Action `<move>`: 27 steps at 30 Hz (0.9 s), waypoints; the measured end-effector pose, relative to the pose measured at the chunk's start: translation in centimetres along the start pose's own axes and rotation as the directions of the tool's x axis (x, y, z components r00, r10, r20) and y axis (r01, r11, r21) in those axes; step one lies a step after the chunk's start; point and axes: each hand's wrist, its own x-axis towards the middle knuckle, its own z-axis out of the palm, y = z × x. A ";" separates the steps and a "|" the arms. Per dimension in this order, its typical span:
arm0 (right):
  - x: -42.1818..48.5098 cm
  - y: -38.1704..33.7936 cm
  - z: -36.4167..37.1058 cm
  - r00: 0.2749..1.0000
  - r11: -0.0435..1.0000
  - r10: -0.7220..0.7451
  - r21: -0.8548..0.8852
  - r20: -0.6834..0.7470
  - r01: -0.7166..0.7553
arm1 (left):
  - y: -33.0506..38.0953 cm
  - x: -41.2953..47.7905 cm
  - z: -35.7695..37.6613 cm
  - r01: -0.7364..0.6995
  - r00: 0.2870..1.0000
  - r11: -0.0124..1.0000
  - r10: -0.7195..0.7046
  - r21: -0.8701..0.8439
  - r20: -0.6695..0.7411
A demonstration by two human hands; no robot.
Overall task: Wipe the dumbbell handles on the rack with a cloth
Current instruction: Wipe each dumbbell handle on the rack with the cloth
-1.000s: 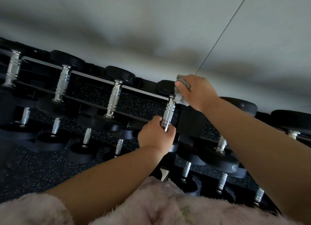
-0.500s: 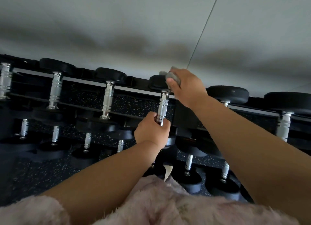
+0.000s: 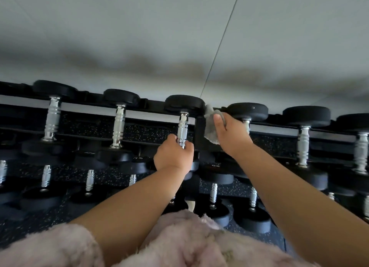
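Gripping knurled handle (image 3: pixel 183 130) low with left hand (image 3: pixel 173 157); pinching limp light cloth (image 3: pixel 210 131) in right hand (image 3: pixel 232 136), just beside. Judging handle rigid, grippy; best wrapping cloth mid-handle.

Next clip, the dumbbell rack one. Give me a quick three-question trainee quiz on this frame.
1. True or false: the left hand grips a chrome dumbbell handle.
2. Which hand holds the grey cloth? A: left hand. B: right hand. C: neither.
3. Does the cloth touch that handle, or is it apart from it?
Key: 1 true; 2 B; 3 apart.
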 end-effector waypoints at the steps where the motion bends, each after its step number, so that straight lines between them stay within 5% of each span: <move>1: -0.8 0.3 -0.2 1.000 1.000 0.004 0.006 -0.001 -0.004 | 0.0 0.0 0.1 -0.032 0.999 0.999 0.032 0.035 -0.008; 7: -5.4 2.4 -2.0 0.986 0.975 0.161 0.164 -0.046 -0.152 | -0.4 0.2 1.1 -0.274 0.948 0.932 0.303 0.238 -0.096; 11: -6.9 3.8 -3.4 0.913 0.826 0.397 0.471 -0.097 -0.310 | -0.4 0.3 0.9 -0.461 0.860 0.816 0.507 0.350 -0.051; 14: -7.1 4.2 -5.6 0.872 0.742 0.469 0.598 -0.140 -0.303 | 0.4 0.1 0.6 -0.477 0.856 0.780 0.516 0.404 0.014; 18: -5.3 4.6 -8.3 0.889 0.749 0.406 0.635 -0.213 -0.189 | 1.5 0.1 0.5 -0.357 0.931 0.849 0.359 0.389 0.070; 22: -1.6 6.1 -9.5 0.915 0.886 0.206 0.463 -0.346 -0.024 | 2.6 0.5 1.1 -0.245 0.966 0.881 0.189 0.404 0.174; 27: 3.4 8.3 -7.2 0.983 0.981 -0.180 -0.086 -0.031 0.176 | 2.6 0.5 1.5 -0.228 0.973 0.896 0.204 0.380 0.105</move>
